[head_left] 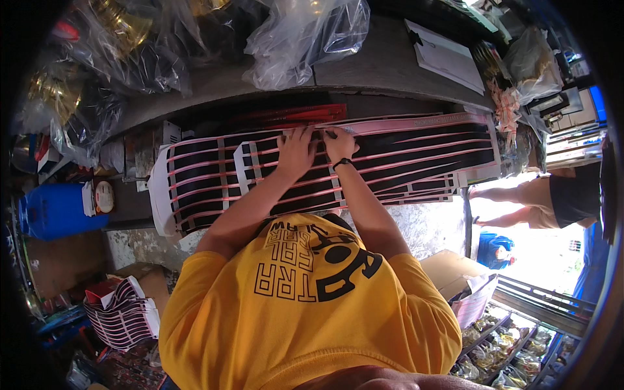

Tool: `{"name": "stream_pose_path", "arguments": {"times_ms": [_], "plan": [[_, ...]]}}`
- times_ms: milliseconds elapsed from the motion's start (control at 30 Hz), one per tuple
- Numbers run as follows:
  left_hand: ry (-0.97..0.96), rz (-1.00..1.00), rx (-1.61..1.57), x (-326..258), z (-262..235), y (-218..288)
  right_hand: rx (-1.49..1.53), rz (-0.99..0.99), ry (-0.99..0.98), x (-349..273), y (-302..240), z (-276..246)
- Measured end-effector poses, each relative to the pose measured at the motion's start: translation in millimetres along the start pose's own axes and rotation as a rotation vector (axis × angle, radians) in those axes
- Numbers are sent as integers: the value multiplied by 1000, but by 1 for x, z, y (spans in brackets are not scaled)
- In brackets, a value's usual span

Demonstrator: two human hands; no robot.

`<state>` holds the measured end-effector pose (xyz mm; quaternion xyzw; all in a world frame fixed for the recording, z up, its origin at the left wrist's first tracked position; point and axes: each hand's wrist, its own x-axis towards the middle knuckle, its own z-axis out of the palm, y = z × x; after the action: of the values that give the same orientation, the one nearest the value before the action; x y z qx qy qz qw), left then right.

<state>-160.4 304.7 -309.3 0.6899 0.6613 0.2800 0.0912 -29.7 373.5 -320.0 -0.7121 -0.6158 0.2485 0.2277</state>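
Long sheets with black bands and pink lines (403, 155) lie across the bench in front of me, stacked and overlapping. My left hand (297, 154) rests flat on the top sheet near its far edge, fingers stretched out. Close beside it, my right hand (339, 144) has its fingers curled over the same edge, around a small dark thing that I cannot make out. The right wrist wears a black band (342, 162). Just beyond the hands, a red strip-like piece (286, 117) shows under the shelf.
Clear plastic bags (305, 39) and bagged gold-coloured cups (123, 29) sit on the dark shelf (377, 65), with a clipboard (445, 58) at right. A blue container (62, 211) stands left. More striped sheets (123, 315) lie lower left. Another person (552, 198) stands at right.
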Motion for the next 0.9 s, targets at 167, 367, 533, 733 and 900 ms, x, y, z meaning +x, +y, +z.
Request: {"name": "stream_pose_path", "arguments": {"times_ms": [167, 367, 533, 733, 900], "plan": [[-271, 65, -160, 79, -4, -24, 15, -28, 65, 4, 8, 5], [-695, 84, -177, 121, -12, -30, 31, -71, 100, -1, 7, 4], [-754, 219, -164, 136, -13, -26, 35, -94, 126, -2, 8, 3], [-836, 217, -159, 146, -7, -21, 109, -89, 74, -1, 11, 5], [-859, 207, -177, 149, -4, -22, 113, -99, 121, -6, 7, 7]]}}
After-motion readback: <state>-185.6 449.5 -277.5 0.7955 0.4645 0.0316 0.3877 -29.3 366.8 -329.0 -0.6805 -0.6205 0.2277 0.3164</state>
